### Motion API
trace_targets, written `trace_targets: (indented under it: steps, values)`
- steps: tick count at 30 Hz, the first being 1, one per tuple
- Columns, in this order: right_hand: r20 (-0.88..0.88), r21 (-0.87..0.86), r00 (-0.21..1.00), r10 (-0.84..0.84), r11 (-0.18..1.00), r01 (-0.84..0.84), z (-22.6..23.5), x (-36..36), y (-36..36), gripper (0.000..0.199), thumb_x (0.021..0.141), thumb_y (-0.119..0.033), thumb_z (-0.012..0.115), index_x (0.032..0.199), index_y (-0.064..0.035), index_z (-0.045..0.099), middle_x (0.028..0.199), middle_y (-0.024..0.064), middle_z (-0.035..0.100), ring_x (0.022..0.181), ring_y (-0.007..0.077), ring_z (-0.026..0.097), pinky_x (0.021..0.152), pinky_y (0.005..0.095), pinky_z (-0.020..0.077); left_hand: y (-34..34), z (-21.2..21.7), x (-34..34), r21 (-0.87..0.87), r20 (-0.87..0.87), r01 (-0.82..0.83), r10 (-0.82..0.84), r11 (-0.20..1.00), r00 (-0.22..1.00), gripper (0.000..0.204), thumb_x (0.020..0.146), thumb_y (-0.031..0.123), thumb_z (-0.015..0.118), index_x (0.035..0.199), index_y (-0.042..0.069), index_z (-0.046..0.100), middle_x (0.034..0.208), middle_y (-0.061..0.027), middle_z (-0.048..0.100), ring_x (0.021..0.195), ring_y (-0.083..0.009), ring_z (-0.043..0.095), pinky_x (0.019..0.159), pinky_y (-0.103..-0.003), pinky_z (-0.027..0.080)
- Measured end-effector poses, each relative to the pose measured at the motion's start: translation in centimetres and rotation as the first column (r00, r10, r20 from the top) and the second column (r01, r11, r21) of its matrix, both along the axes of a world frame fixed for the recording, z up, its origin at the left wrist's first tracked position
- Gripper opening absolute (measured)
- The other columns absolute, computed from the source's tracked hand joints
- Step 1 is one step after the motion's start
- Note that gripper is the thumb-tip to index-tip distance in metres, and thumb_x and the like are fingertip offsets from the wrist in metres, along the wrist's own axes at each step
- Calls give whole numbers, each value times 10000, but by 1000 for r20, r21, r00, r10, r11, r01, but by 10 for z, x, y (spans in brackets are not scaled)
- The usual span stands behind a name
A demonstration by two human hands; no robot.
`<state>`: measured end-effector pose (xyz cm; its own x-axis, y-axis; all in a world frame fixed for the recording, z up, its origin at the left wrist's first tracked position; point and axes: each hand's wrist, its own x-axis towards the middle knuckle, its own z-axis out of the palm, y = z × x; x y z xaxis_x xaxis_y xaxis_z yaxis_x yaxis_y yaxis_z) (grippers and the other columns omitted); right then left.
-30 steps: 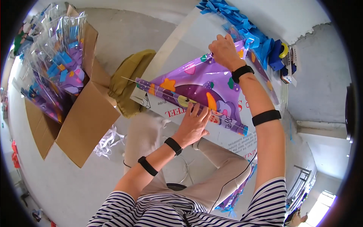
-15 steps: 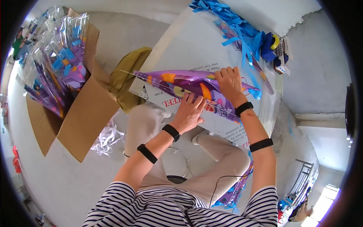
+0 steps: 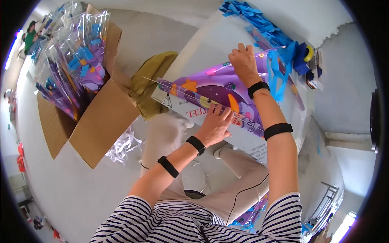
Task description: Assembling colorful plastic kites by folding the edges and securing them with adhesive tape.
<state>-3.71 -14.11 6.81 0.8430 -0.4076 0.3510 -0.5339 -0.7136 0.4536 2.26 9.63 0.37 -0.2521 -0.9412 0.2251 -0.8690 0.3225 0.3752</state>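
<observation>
A purple cartoon-printed kite (image 3: 202, 89) lies partly spread on a white printed board, its sheet forming a triangle with a thin clear rod along the near edge. My left hand (image 3: 216, 123) presses that near edge, fingers bent over the rod and thumb on the near side. At the far edge, my right hand (image 3: 244, 62) pinches the sheet and holds it raised from the board. Its fingertips are partly hidden by the hand itself. Blue ribbon strips (image 3: 277, 83) hang at the kite's right end.
On the left stands an open cardboard box (image 3: 103, 121) full of kites in clear sleeves (image 3: 87, 60). An olive cloth (image 3: 148, 87) lies by the white board (image 3: 198, 48). Blue strips (image 3: 259, 20) and a tape dispenser (image 3: 302, 58) are at its far right. White ribbon (image 3: 125, 146) lies on the floor.
My right hand has moved away from me, drawing the kite's far edge up and outward. The sheet is spread wider, showing more of its print. My left hand stays on the near edge.
</observation>
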Motion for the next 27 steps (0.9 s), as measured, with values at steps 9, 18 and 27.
trace_targets:
  steps: [9, 18, 27]
  values:
    - [9, 89, 997, -70, 994, 69, -34, 18, -19, 74, 771, -103, 673, 732, -155, 707, 793, -10, 651, 1002, 205, 565, 845, 378, 404, -1, 2, 5, 34, 35, -8, 6, 999, 999, 776, 692, 439, 839, 1314, 54, 579, 1273, -104, 507, 1213, -335, 472, 1071, -535, 340]
    - [-95, 143, 995, -12, 989, 26, -12, 7, -2, 93, 774, -84, 683, 776, -162, 734, 804, 10, 662, 1014, 220, 563, 862, 400, 394, -32, 16, 18, 214, 94, 55, -77, 975, 993, 268, 794, 284, 755, 1031, 159, 753, 1062, -20, 597, 1078, -240, 565, 1081, -696, 271]
    - [20, 152, 998, 54, 987, -56, -5, -13, 17, 99, 730, -40, 681, 786, -120, 697, 802, 40, 607, 964, 237, 554, 842, 404, 397, -56, 1, 56, 325, -183, 187, -132, 927, 974, 293, 818, -22, 658, 1004, 173, 774, 1096, 92, 712, 1126, -190, 602, 1094, -764, 178]
